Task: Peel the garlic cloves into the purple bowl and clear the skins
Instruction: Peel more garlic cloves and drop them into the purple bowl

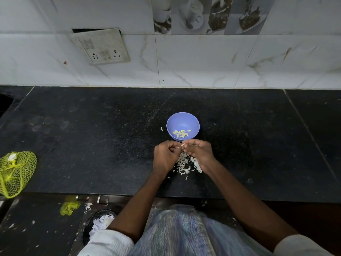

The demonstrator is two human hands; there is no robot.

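At the far left edge of the black stone bench [92,145] lies a yellow-green mesh bag [15,173], with something white bunched at its top. On the floor below the bench front sits a scrap of the same yellow netting [69,207], and beside it a dark bin [97,224] with white scraps inside (more bits are scattered on the floor around it). On the tiled wall, up and to the left, a grimy switch-and-socket plate [102,46] hangs tilted.

Near the middle of the bench the two hands meet just in front of the bowl. The left hand [164,156] has its fingers curled in, and the right hand [200,151] does too — between them they pinch a small pale garlic clove [182,145], only a sliver of it showing. Under and between the wrists lies a heap of white garlic skins [186,163], a few flakes strewn further toward the bench front.

Just beyond the fingertips stands the purple bowl [183,119], upright, holding a handful of peeled cloves [181,133] on its near side. One skin flake [161,128] lies just left of the bowl.
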